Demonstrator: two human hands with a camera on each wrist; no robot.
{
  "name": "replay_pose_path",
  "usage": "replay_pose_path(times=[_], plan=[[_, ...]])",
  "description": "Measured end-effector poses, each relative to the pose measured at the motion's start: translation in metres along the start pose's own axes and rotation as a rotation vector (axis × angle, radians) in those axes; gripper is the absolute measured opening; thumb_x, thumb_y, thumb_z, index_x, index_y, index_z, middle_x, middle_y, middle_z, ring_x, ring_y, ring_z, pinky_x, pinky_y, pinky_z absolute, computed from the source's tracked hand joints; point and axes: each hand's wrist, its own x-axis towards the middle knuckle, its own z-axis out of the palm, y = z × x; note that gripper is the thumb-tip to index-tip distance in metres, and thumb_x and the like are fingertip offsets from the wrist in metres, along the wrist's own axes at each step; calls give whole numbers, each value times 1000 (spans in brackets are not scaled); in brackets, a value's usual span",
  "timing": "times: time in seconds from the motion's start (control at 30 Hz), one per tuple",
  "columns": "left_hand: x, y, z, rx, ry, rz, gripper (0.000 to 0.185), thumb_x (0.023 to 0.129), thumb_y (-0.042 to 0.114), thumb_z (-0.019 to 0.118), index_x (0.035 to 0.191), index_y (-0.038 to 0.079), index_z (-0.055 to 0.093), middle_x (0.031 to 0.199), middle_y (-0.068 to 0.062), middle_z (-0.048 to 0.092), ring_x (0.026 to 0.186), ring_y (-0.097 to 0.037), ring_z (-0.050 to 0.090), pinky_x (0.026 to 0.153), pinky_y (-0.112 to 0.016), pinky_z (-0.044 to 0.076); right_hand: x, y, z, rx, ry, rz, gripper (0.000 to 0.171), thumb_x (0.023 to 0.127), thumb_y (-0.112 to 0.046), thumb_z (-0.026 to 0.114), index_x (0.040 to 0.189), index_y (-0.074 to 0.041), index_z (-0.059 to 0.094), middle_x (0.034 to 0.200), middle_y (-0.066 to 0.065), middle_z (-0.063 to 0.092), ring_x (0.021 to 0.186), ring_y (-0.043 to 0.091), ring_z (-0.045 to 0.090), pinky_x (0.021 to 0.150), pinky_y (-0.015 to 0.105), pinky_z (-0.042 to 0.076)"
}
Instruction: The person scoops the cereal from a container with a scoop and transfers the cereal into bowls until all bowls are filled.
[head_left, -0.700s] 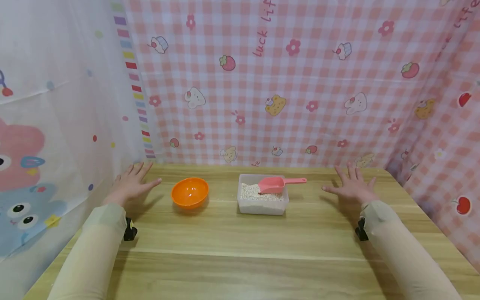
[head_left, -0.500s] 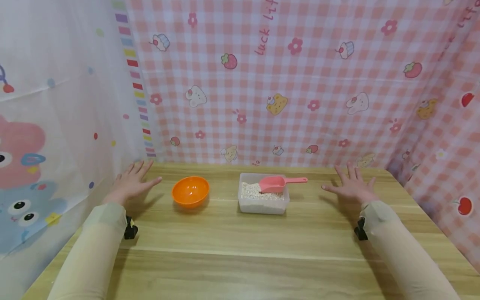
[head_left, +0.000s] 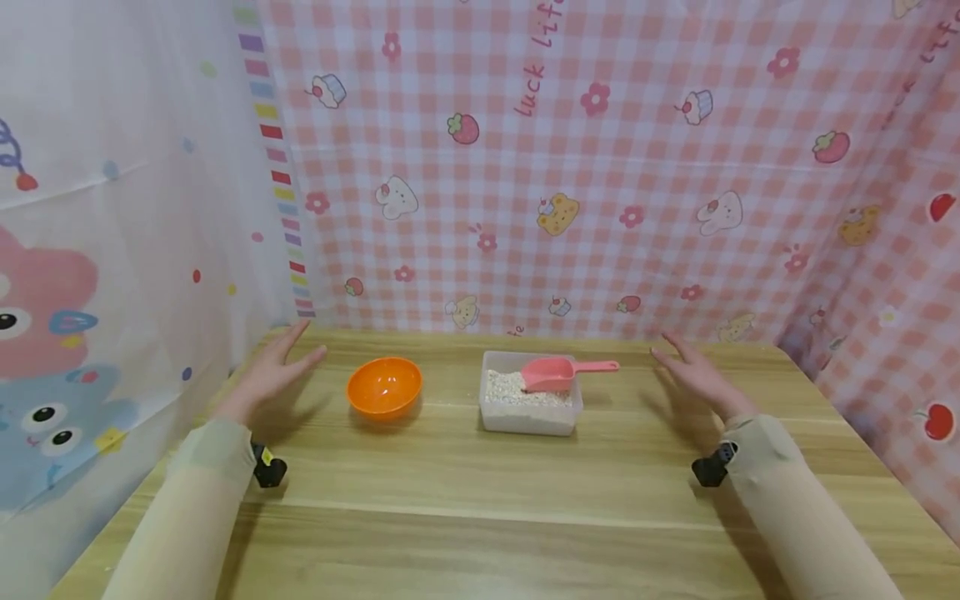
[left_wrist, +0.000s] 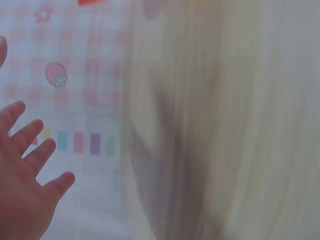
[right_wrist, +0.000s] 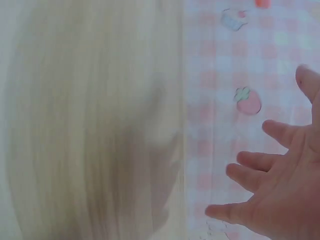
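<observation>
An orange bowl (head_left: 384, 388) stands on the table, left of the middle. To its right is a translucent box (head_left: 529, 419) partly filled with pale grain-like flakes (head_left: 517, 389). A pink scoop (head_left: 550, 374) lies on the flakes, its handle sticking out over the box's right side. My left hand (head_left: 266, 375) is held up left of the bowl, fingers straight and spread in the left wrist view, holding nothing. On the far right my right hand (head_left: 701, 377) is likewise spread and bare, some way beyond the scoop's handle.
A wood-grain table (head_left: 480, 517) runs back to a pink checked cloth (head_left: 510, 167) hung behind it. White cloth (head_left: 150, 208) hangs at the left and more checked cloth (head_left: 915, 275) at the right. Both wrists wear small black cameras.
Both hands have turned from palm-down to edge-on, thumbs upward. The bowl, box and scoop keep their places; the whole view has shifted slightly.
</observation>
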Motion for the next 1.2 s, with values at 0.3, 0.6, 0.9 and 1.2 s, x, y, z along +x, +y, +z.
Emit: replay_pose_path(times=[0.3, 0.6, 0.9, 1.2], plan=[[4, 42, 13, -187, 6, 38, 74, 100, 43, 50, 156, 9, 16, 158, -21, 18, 140, -43, 23, 109, -62, 23, 8, -14, 16, 338, -3, 73, 82, 101, -54, 34, 153, 5, 10, 153, 32, 17, 140, 48, 18, 108, 65, 18], [23, 87, 43, -274, -35, 171, 72, 98, 34, 58, 155, 9, 22, 157, -16, 23, 141, -37, 24, 111, -58, 21, 21, -27, 40, 493, -52, 95, 73, 103, -47, 35, 151, 5, 19, 149, 32, 28, 134, 43, 35, 106, 59, 30], [27, 132, 66, -707, -154, 117, 67, 101, 32, 50, 156, 12, 17, 157, -15, 23, 142, -30, 24, 115, -47, 21, 29, -35, 50, 565, -101, 108, 72, 101, -51, 40, 149, 2, 30, 144, 30, 38, 127, 42, 45, 102, 55, 39], [27, 176, 107, -777, -231, 108, 73, 100, 40, 51, 157, 15, 13, 160, -6, 17, 144, -22, 20, 116, -44, 17, 32, -35, 58, 612, -92, 100, 72, 101, -50, 40, 145, 7, 35, 133, 23, 54, 122, 40, 51, 100, 54, 41]])
